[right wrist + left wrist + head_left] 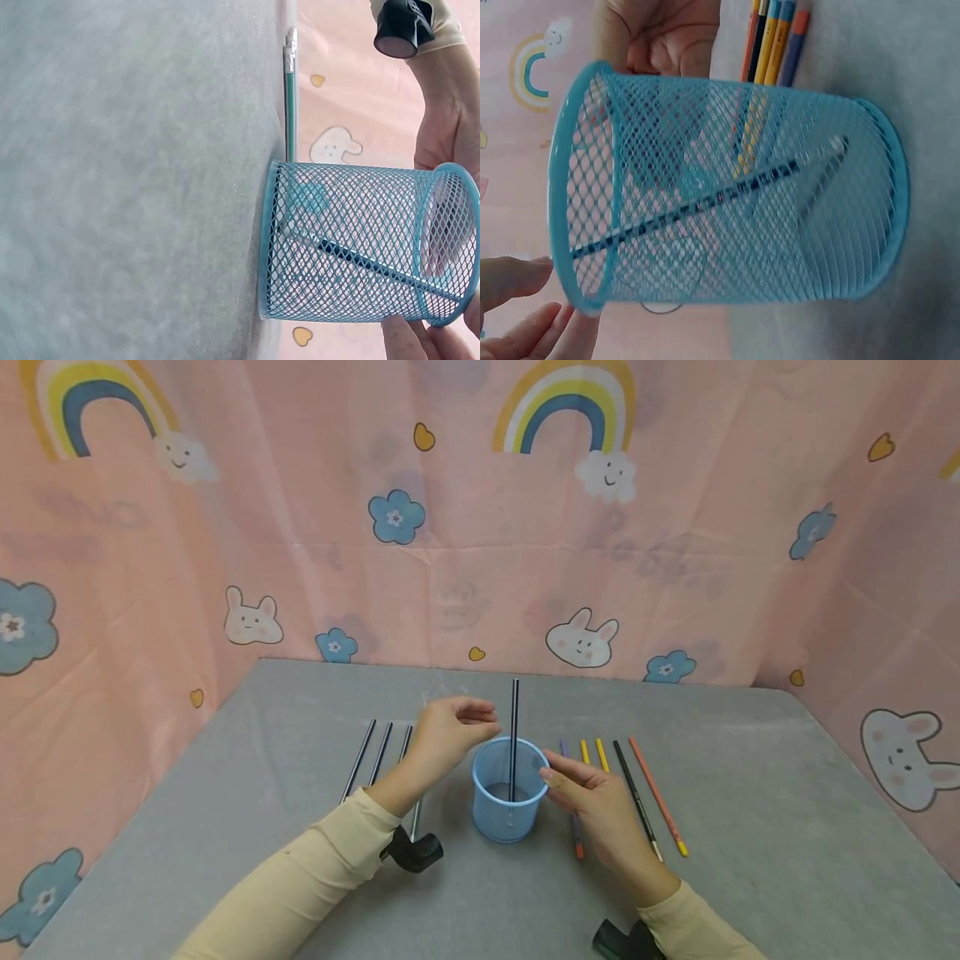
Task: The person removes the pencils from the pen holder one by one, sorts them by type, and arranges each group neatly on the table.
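Observation:
A light blue mesh pencil cup stands upright on the grey table. One dark striped pencil leans inside it, its upper end above the rim. My right hand grips the cup's rim at the right, thumb on the near side and fingers behind. Just left of the pencil, over the rim, is my left hand, its fingers loosely bent and holding nothing. In the left wrist view the left thumb and fingers are spread apart beside the rim.
Several dark striped pencils lie left of the cup, partly behind the left forearm. To the right lie several coloured pencils, among them a red one and a black one. A pink patterned curtain borders the table.

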`<state>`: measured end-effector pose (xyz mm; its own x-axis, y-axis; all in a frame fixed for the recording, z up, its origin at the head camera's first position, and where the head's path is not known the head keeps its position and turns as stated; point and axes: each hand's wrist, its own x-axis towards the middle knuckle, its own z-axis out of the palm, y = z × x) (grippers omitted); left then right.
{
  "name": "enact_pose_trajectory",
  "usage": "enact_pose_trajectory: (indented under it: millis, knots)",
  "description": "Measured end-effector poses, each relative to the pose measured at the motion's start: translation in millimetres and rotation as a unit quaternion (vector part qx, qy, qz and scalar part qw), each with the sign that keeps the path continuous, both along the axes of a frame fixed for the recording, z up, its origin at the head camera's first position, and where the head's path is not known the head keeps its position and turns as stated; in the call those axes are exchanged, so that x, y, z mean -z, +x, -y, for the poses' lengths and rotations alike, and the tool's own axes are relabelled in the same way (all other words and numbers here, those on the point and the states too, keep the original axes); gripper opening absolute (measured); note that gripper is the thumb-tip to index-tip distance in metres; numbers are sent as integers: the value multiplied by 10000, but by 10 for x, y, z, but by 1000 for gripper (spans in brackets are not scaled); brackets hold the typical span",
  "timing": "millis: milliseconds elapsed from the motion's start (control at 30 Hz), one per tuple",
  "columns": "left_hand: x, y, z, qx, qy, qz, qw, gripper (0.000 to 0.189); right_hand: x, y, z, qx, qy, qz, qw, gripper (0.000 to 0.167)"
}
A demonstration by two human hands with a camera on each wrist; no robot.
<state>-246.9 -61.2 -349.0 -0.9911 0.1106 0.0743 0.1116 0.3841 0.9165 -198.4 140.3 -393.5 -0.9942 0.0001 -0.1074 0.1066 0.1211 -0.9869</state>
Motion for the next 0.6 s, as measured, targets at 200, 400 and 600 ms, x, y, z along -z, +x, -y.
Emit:
enact_pose_trajectory:
  millis: [200,400,600]
  knots:
    - [5,-4,-73,81,151,144,9997,31,10,-4,-4,11,-31,24,10000,40]
    - [23,-41,-135,74,239,108,9996,33,5,-6,-7,13,-8,22,10000,40]
    - [46,-66,-180,77,335,158,9993,35,-3,-6,-4,-9,42,25,10000,40]
